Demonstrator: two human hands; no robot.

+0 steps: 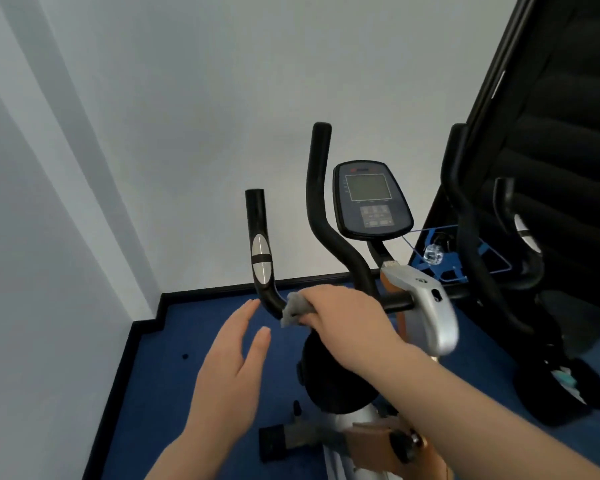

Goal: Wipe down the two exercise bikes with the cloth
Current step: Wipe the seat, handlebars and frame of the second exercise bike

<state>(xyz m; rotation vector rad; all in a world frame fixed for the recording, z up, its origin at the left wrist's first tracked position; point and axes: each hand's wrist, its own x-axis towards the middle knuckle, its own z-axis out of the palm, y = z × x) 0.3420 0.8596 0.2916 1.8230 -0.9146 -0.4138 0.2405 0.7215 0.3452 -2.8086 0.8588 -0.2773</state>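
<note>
An exercise bike with a silver frame (430,299) stands in front of me, its black handlebar (260,237) curving up on the left and its console (369,199) in the middle. My right hand (343,317) is wrapped around the handlebar's horizontal bar, shut on a grey cloth (293,308) pressed against the bar's left bend. Just below and left of that bend, my left hand (232,368) hovers with fingers spread, holding nothing and touching nothing. A second black handlebar (513,237) shows at the right.
White walls meet in a corner at the left, with black skirting (146,327) along blue carpet (174,393). A large black padded machine (561,133) leans at the right. A blue frame with a clear knob (434,253) sits behind the console.
</note>
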